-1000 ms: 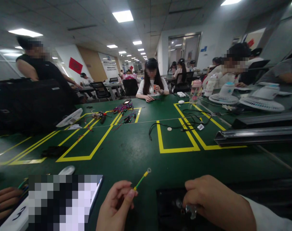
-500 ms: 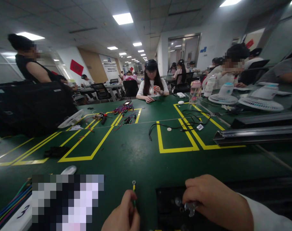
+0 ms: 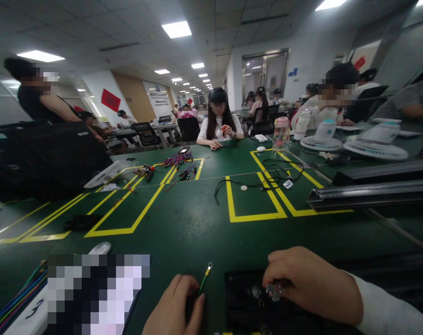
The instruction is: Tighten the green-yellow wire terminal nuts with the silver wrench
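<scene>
Near the bottom centre, my left hand (image 3: 176,304) pinches a green-and-yellow wire (image 3: 204,282) between thumb and fingers; its metal ring end points up and to the right. My right hand (image 3: 307,281), lower right, has its fingers closed on a small shiny metal part (image 3: 274,291), perhaps a nut or wrench head; blur hides the detail. That part is above a black tray or mat (image 3: 237,298), where a round metal piece (image 3: 256,291) and a small ring-like piece lie.
Coloured wires (image 3: 21,295) and a white box marked 3 (image 3: 26,314) are at lower left. Long black metal rails (image 3: 372,195) lie at right. A black cable (image 3: 232,181) crosses yellow tape. Across the green table sits a person (image 3: 220,121); white fans (image 3: 323,137) stand at back right.
The wire's ring end has swung right and the wire now leans more. My left hand has shifted slightly left and its fingers have moved. The metal part in my right hand has turned slightly.
</scene>
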`<control>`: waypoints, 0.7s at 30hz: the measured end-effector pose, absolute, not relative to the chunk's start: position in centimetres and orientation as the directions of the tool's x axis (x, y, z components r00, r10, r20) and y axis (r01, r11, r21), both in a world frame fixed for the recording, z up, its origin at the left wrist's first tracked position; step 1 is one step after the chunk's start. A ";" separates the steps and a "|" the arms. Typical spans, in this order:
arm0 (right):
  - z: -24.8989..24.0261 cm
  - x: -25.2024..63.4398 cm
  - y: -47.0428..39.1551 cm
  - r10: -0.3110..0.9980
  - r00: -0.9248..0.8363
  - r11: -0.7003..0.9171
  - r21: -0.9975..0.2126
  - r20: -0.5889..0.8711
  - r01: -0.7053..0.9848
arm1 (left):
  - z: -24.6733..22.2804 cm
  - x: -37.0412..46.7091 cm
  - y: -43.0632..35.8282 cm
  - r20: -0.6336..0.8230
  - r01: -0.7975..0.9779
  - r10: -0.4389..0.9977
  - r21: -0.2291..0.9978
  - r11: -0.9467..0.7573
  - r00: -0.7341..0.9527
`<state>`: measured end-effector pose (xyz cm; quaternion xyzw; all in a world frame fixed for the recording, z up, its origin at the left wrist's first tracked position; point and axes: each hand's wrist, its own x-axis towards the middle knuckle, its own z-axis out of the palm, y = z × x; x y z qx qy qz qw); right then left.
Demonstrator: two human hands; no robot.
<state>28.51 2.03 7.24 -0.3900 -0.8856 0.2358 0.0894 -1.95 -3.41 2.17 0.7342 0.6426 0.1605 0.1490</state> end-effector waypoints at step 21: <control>7.3 28.7 2.2 0.885 -0.461 0.372 -0.688 0.061 0.623 | 6.9 6.7 5.1 0.105 0.310 0.376 0.388 -0.868 0.921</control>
